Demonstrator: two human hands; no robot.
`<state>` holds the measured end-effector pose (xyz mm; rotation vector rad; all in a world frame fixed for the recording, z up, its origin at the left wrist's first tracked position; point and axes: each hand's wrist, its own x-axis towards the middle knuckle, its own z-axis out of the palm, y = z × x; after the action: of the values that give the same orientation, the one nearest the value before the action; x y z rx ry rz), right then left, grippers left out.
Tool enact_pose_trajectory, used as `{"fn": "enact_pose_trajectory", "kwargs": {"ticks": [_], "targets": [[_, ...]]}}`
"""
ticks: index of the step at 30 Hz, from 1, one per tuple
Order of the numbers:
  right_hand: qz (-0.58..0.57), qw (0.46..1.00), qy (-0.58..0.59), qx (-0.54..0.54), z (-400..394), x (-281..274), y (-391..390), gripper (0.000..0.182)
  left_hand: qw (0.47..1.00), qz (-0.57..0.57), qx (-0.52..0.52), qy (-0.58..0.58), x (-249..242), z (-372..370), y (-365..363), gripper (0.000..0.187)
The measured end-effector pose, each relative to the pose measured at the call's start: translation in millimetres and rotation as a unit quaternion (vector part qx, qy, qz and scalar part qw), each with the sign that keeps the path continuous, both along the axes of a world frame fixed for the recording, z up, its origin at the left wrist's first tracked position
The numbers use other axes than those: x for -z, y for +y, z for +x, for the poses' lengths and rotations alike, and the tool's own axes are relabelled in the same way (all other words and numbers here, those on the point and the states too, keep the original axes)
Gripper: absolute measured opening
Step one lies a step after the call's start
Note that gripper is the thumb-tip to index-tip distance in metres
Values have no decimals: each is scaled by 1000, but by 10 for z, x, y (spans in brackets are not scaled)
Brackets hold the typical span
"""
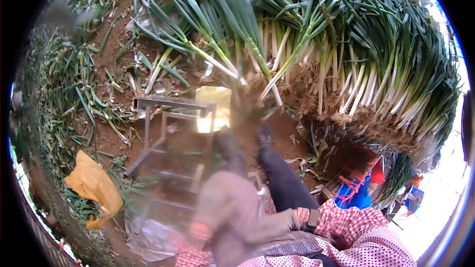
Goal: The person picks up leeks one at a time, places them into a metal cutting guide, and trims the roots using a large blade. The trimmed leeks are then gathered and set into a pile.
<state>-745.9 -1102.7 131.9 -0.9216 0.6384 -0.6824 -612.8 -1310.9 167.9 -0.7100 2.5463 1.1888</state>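
Note:
My left hand (222, 200) is smeared by motion above my lap, and its fingers cannot be made out. My right hand (277, 225) reaches across my lap toward it, also blurred, with a checked sleeve at the wrist. Whether either hand holds anything does not show. Beyond my feet lies a long heap of large green onions (366, 84), white stems and roots toward me and green leaves pointing away. A few loose green onions (277, 76) lie crossed at the near side of the heap.
A metal frame (175, 101) stands left of my legs, beside a bright yellow sheet-like object (213, 111). An orange-yellow bag (94, 185) lies among leaf scraps at left. At right are a basket (329, 188), red ties and a blue object (354, 195).

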Motion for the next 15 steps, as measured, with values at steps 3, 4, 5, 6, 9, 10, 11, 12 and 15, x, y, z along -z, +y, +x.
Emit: {"fn": "enact_pose_trajectory", "kwargs": {"ticks": [3, 4, 5, 6, 9, 10, 11, 12, 15], "targets": [[82, 993, -86, -15, 93, -177, 124, 38, 959, 235, 154, -18, -366, 213, 347, 25], [128, 983, -134, -15, 191, -287, 252, 39, 923, 316, 204, -80, -589, 334, 479, 21], [218, 959, -175, -40, -14, -270, 116, 41, 894, 372, 223, -115, -710, 409, 538, 24], [315, 924, -211, -56, -216, -252, -18, 44, 877, 406, 209, -151, -774, 519, 591, 28], [525, 850, 35, 31, -446, 496, 95, 46, 863, 436, 71, -245, -798, 796, 710, 39], [430, 861, 269, -28, -381, 728, 192, 38, 858, 432, -2, -277, -803, 885, 756, 43], [298, 818, 484, -86, -323, 984, 293, 33, 851, 420, -78, -305, -791, 937, 810, 47], [199, 807, 543, -120, -205, 1263, 528, 32, 841, 401, -155, -328, -767, 972, 871, 51], [141, 789, 576, -160, 249, 2003, 1288, 28, 799, 325, -367, -348, -628, 955, 1116, 64]]}}
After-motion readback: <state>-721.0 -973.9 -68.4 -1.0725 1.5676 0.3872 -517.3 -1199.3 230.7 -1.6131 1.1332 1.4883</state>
